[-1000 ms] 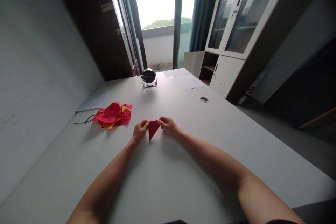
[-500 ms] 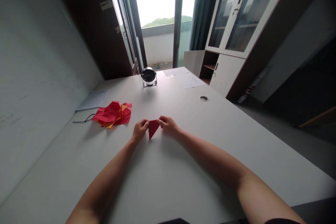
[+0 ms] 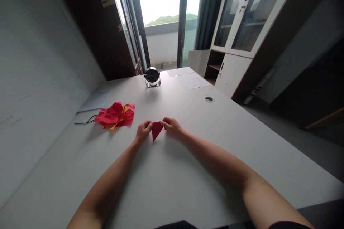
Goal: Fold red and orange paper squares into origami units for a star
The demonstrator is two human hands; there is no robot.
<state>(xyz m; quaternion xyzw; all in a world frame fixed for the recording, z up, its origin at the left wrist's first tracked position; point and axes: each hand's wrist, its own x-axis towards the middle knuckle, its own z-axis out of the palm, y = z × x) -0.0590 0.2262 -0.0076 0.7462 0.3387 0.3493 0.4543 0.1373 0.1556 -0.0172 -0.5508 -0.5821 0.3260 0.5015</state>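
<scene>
A small folded piece of red paper point(image 3: 157, 130), triangular with its point downward, is held up between my two hands over the white table. My left hand point(image 3: 144, 131) pinches its upper left corner between thumb and fingers. At the upper right corner, my right hand point(image 3: 171, 126) grips the paper in the same way. To the left lies a loose pile of creased red paper point(image 3: 111, 113) with some orange paper point(image 3: 112, 126) among it.
A small round fan point(image 3: 152, 76) stands toward the table's far end. White sheets point(image 3: 197, 81) lie at the back right, near a round cable hole point(image 3: 209, 99). Another sheet point(image 3: 94, 101) and a black cord point(image 3: 84, 122) are by the left wall. The table point(image 3: 172, 186) ends along a slanting right edge.
</scene>
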